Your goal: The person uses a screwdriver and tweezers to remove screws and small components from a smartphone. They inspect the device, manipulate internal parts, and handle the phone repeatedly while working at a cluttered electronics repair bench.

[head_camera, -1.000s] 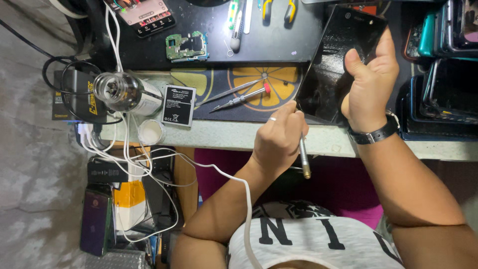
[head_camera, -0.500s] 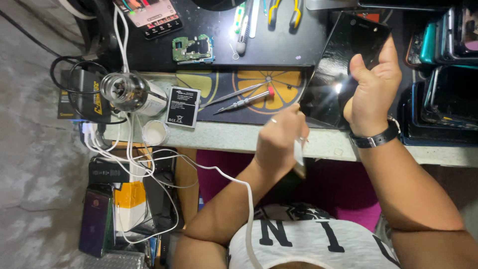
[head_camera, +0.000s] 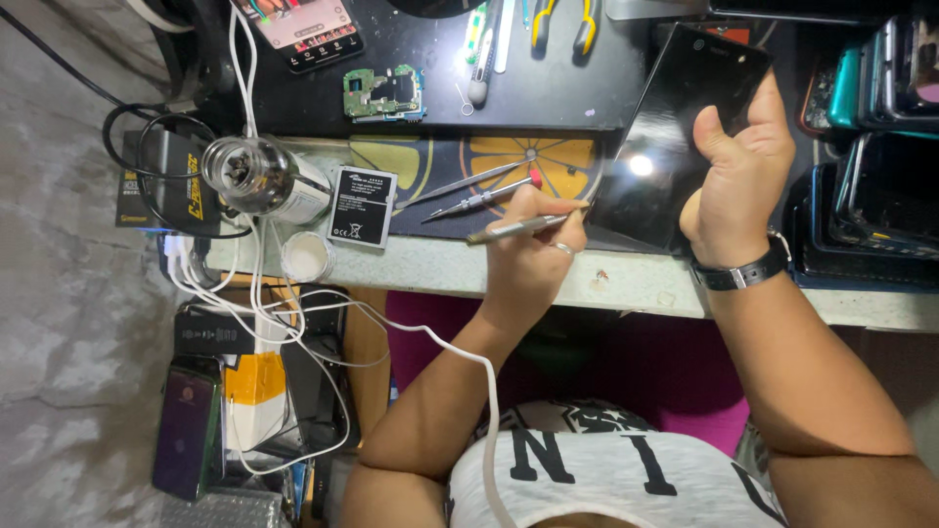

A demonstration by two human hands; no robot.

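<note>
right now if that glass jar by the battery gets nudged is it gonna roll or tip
The glass jar seems to lie on its side, so it would likely roll. White cables beside it might check that. Being glass, it probably breaks if it falls off the table edge.
</note>
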